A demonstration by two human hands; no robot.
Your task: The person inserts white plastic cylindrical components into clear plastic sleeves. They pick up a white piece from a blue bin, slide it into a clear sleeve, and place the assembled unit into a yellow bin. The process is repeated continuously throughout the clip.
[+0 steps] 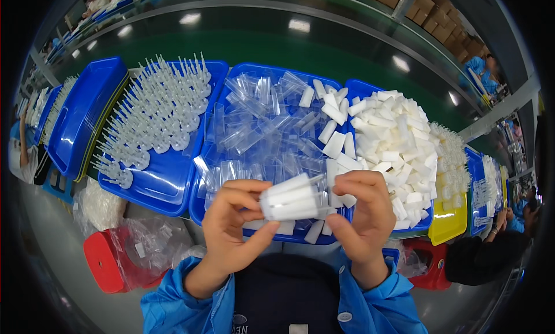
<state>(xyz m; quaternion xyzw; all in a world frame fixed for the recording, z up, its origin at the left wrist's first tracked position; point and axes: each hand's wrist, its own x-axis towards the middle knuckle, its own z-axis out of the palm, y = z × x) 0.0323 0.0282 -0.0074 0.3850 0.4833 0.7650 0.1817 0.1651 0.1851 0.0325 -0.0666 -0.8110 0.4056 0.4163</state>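
Note:
My left hand (236, 218) is closed around the left end of a piece with several white blocks set side by side in clear plastic (292, 200). A thin pale stem sticks out near its upper right corner. At the right end of that piece is my right hand (365, 215), its thumb and forefinger curved and apart. Whether those fingertips touch the clear plastic I cannot tell. Just beyond both hands lies a blue tray (245, 68) of clear plastic sleeves (260, 134), with some loose white blocks (334, 144) along its right side.
On the left, a blue tray (165, 186) carries pale stemmed parts (156, 106), beside stacked blue trays (87, 117). White blocks (396, 143) heap in a right-hand tray, with a yellow tray (451, 227) beyond. Red stools (104, 262) stand below. A green conveyor belt (260, 36) runs behind.

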